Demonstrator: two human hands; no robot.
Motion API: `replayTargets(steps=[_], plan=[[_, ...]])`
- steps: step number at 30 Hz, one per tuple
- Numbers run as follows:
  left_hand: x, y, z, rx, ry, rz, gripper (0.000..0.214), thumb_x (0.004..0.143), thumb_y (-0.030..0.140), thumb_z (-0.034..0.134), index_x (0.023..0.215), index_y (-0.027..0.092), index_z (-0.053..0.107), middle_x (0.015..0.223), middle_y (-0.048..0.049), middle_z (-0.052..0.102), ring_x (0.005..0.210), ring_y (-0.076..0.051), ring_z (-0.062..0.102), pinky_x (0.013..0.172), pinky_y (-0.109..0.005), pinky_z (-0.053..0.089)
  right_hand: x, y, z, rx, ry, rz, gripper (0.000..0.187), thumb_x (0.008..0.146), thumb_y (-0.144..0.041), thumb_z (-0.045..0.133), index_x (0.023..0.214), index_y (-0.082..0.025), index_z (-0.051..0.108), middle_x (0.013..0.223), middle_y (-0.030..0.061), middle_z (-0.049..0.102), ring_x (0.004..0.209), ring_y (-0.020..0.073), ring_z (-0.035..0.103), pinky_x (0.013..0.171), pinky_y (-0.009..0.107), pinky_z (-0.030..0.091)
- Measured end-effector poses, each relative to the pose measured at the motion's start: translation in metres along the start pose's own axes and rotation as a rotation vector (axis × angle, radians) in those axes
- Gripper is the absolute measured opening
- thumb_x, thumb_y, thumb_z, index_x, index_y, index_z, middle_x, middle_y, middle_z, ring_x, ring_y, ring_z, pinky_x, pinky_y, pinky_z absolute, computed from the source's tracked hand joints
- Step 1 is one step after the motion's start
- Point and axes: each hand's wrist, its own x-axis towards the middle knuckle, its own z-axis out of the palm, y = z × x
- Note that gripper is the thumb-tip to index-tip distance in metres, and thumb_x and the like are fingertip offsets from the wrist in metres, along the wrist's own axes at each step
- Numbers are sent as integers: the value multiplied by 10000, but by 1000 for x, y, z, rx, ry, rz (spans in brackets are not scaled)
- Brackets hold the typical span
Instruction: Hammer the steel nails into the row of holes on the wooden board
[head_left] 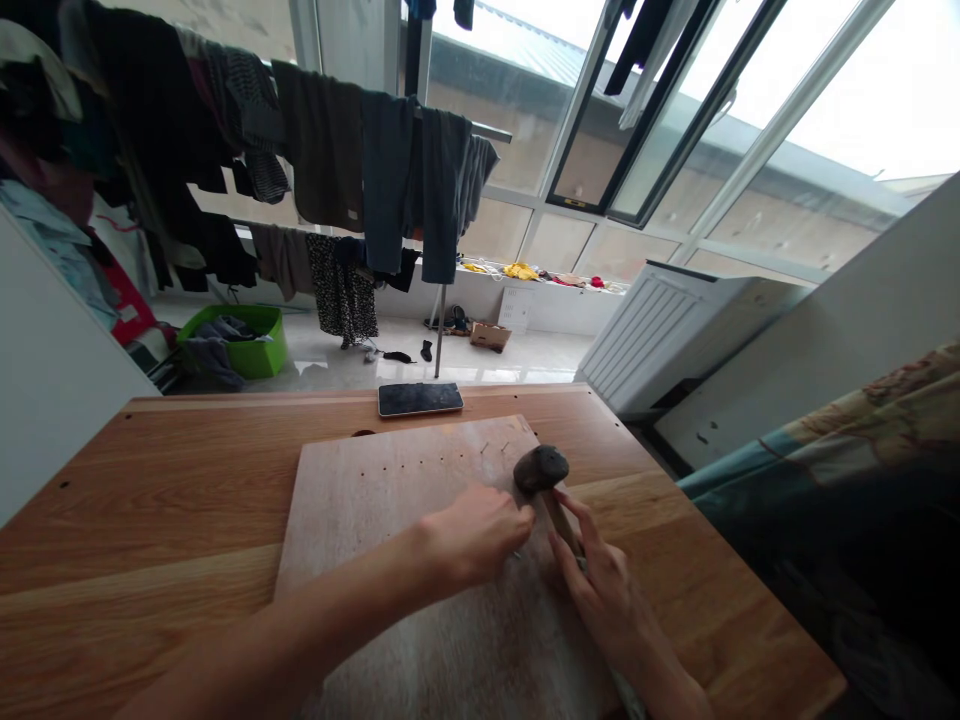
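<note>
Hammer (541, 470) sits centre-right of the frame, dark head low over the wooden board (375, 520), handle gripped in the right hand (600, 585), fingers wrapped around it. Left hand (480, 530) rests on the board just beside the hammer head, fingers pressed together, pinching something too small to tell. Small nails (495, 448) stand near the board's far edge. Phone (420, 398) lies on the tabletop (150, 480) beyond the board.

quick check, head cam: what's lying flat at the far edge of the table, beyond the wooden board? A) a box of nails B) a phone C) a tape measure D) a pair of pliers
B: a dark, flat phone lies on the table just past the board, screen up.
</note>
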Motion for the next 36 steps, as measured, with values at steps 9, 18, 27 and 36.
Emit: replayTargets(steps=[9,18,27,36], plan=[[2,-58,-19,-440,304,85,202,706,9,620,815,174,664,870,-38,671,706,-153,629,632,-255,480,-3,-1,1,-40,23,9,479,1008,-410,434,1465,-275,479,1307,88,722,1040,261,746,920,396,595],[-8,-109,26,-756,586,-238,112,815,144,623,880,153,713,825,-24,719,734,-132,637,699,-243,516,-3,2,2,-39,43,-23,473,992,-393,448,1450,-286,499,1356,93,692,933,253,761,880,377,596],[-12,-109,29,-621,623,-291,176,800,132,673,967,188,690,855,-11,725,800,-157,661,783,-272,518,2,-2,1,19,37,-9,533,959,-414,490,1466,-248,501,1134,91,777,926,263,763,818,351,600],[-12,-109,30,-624,636,-309,339,786,130,679,1116,196,636,855,8,724,794,-164,685,803,-287,522,40,-66,-9,80,-106,-38,429,1022,-440,358,1176,-196,676,682,25,687,603,206,662,566,278,477]])
